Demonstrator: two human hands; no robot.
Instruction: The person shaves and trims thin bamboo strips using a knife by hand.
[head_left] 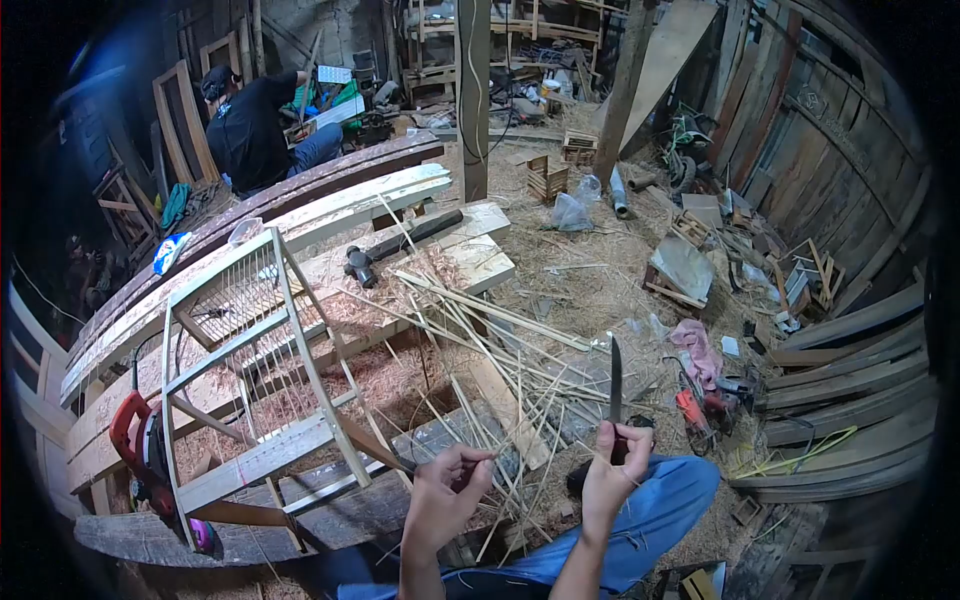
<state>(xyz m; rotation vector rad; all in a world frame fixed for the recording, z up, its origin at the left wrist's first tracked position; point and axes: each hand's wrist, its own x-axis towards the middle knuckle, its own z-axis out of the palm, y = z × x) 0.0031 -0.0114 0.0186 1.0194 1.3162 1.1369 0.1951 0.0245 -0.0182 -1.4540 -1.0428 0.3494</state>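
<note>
My right hand (pixel 612 475) is closed round the handle of a knife (pixel 615 375), whose dark blade points straight up. My left hand (pixel 447 492) is raised beside the pile of thin wooden strips (pixel 500 375), thumb and forefinger pinched together; what they hold, if anything, is too small to make out. Below and between the hands, more strips lie loosely crossed on the bench. A wooden frame strung with thin rods (pixel 290 345) stands to the left of my left hand.
A hammer (pixel 362 266) lies on planks (pixel 480 262) covered in shavings. A red power tool (pixel 140 440) is at the far left. Another person (pixel 250 140) sits at the back left. A post (pixel 473 110) rises behind the bench. Wood scraps and tools litter the floor at right.
</note>
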